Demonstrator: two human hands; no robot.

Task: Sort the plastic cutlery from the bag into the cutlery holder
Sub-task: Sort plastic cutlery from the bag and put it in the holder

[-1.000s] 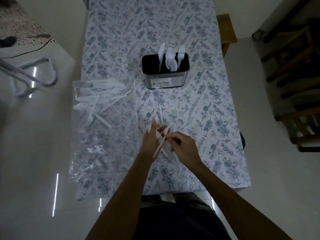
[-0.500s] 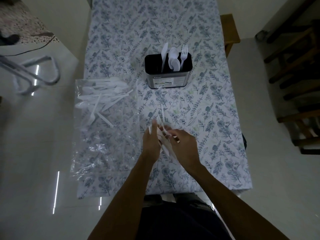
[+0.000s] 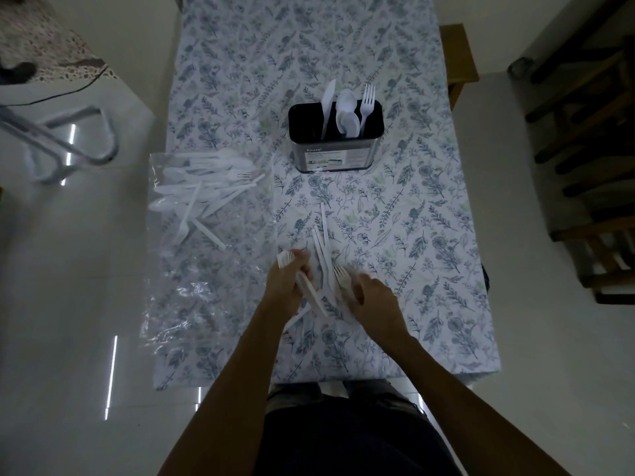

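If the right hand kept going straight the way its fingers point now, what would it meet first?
The right hand points up and left toward the left hand. It would most likely meet first the loose white cutlery bunched between them, though depth is unclear.

Both bare forearms reach forward, converging over the surface. Left hand [image 3: 287,286] curled closed on a bundle of forks [image 3: 311,292]. Right hand [image 3: 372,298] pinches 1 fork [image 3: 342,277].

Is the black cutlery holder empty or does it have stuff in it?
Not empty. The cutlery holder stands upright with a white knife, spoons and a fork sticking out of its top.
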